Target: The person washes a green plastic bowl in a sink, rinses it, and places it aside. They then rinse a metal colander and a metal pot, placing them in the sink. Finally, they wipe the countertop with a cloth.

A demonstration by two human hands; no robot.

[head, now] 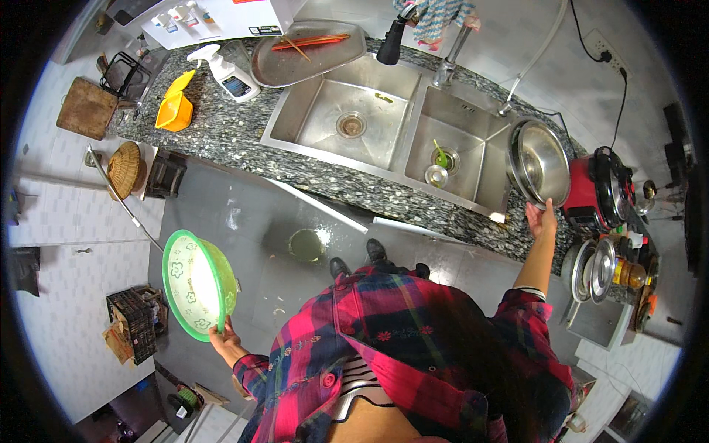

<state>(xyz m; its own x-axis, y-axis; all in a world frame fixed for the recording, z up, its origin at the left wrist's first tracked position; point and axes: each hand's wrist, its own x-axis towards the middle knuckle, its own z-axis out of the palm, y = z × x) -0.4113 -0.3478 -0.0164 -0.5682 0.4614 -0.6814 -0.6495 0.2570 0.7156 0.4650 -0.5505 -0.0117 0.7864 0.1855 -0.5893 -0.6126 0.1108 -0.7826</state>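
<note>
My left hand (226,338) grips the rim of a green-rimmed plastic basin (194,285) with a floral pattern, held tilted over the floor at the left. At the right, my right hand (541,220) touches the lower edge of stacked stainless steel bowls (544,163), its fingers partly beneath them. The bowls stand tilted at the right end of the double sink (399,160). Inside the right sink basin lie a green utensil (440,154) and a metal drain strainer (436,176) close to the drain.
A metal tray (310,61) with red sticks, a spray bottle (230,77) and a yellow container (175,112) stand on the granite counter (221,133). Right of the bowls is a red electric cooker (586,191). A wicker basket (124,169) and a black crate (133,321) stand at the left.
</note>
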